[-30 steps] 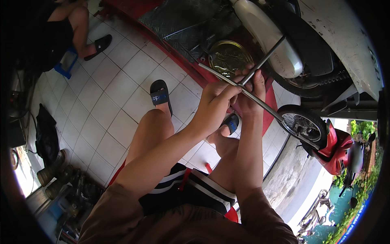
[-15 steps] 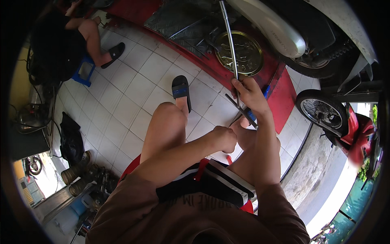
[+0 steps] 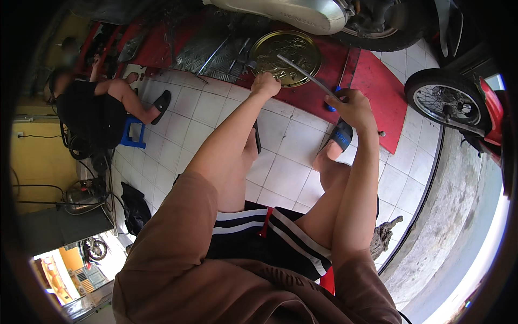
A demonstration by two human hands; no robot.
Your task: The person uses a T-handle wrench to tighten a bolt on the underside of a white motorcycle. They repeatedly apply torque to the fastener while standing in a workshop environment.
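Left fingers (image 3: 268, 81) have moved near gold tray (image 3: 267, 51).

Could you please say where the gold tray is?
In the head view, the gold tray lies top centre on the red platform, by the left hand.

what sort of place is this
Most likely a motorbike repair workshop. A silver-sided motorbike stands at a red platform, hand tools lie near a round gold tray, and the right hand holds a long metal bar.

Right fingers (image 3: 340, 105) grip metal rod (image 3: 308, 76); left fingers (image 3: 272, 80) near round gold tray (image 3: 297, 41).
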